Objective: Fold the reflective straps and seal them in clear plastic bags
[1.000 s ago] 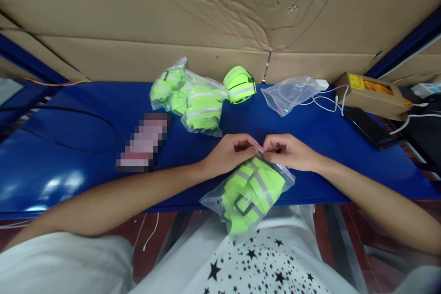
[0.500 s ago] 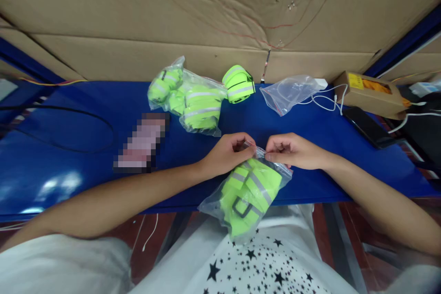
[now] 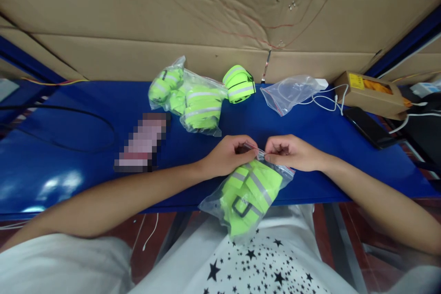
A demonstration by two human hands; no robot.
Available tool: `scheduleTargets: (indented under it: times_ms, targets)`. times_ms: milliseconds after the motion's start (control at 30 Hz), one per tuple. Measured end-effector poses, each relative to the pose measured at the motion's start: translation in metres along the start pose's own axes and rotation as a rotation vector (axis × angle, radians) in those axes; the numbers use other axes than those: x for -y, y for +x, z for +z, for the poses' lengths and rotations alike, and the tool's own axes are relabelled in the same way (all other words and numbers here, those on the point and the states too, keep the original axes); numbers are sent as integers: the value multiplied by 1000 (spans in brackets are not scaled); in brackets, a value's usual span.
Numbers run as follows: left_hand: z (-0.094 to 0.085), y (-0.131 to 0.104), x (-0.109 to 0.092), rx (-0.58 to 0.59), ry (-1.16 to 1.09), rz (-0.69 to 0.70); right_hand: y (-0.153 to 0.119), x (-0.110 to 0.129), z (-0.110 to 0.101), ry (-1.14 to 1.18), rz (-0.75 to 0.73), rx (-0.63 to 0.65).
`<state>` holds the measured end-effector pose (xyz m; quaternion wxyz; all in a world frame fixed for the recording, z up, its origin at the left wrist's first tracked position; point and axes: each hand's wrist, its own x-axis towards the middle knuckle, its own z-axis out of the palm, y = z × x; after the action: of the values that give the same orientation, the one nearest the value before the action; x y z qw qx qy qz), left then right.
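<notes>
A clear zip bag [image 3: 213, 202] with a folded neon-yellow strap [image 3: 251, 193] inside hangs over the table's front edge, near my lap. The strap has grey stripes and a dark buckle. My left hand [image 3: 232, 154] pinches the bag's top edge by its red zip line. Close to it, my right hand [image 3: 292, 151] grips the same edge between thumb and fingers, a small gap apart from the left. The bag's right corner sticks out below my right hand.
On the blue table [image 3: 241, 124] lie bagged neon straps [image 3: 203, 105], a loose rolled strap [image 3: 239, 85], an empty clear bag [image 3: 289, 94], a white cable, a black phone [image 3: 368, 126], a pixelated object [image 3: 143, 142] and a cardboard box [image 3: 375, 96]. Cardboard stands behind.
Both hands have shifted very slightly at the zip edge. They keep hold of the bag, and the other objects lie as before.
</notes>
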<state>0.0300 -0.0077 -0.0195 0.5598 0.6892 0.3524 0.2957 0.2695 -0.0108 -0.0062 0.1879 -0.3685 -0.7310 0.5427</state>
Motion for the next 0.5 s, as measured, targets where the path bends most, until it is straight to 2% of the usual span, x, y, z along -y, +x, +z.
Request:
scheduleTargets:
  times_ms: [200,500]
  targets:
    - [1,-1,0,-22,-6,-3,0,-3,-3,40,50,59]
    - [-1,2,-1,63,-58,-23,-1,2,7,-58,-29,-6]
